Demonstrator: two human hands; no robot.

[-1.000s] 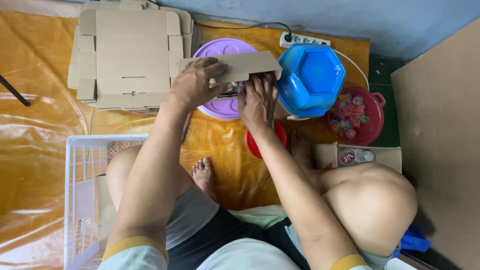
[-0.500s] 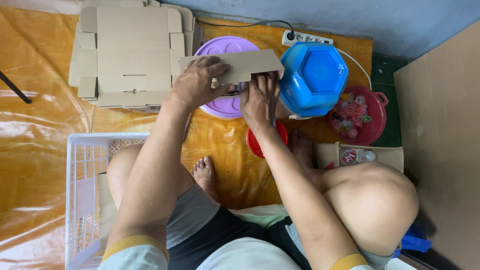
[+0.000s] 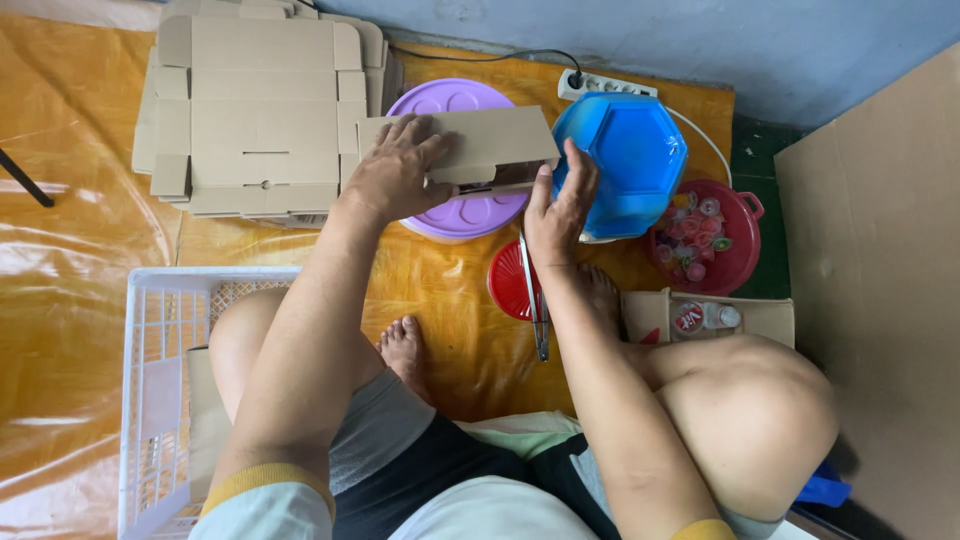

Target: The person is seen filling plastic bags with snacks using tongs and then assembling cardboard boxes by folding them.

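Note:
A small brown cardboard box (image 3: pixel 490 140) is held over a round purple lid (image 3: pixel 455 100). My left hand (image 3: pixel 395 168) grips the box's left side, fingers spread over its top. My right hand (image 3: pixel 560 205) holds the box's right end, fingers upright against it. Just right of that hand sits a blue eight-sided container (image 3: pixel 625 160). Below the hands a red lid (image 3: pixel 512 285) lies on the orange sheet with metal tongs (image 3: pixel 535 300) across it.
A stack of flat cardboard box blanks (image 3: pixel 255 110) lies at the back left. A white plastic crate (image 3: pixel 165 380) stands at my left knee. A red pot of small cups (image 3: pixel 705 240), an open carton (image 3: pixel 710 315), a power strip (image 3: pixel 600 82) and a leaning brown board (image 3: pixel 880 250) are on the right.
Both hands have shifted slightly on the box; my right hand moved from under it to its right end, fingers now upright. The box stays over the purple lid.

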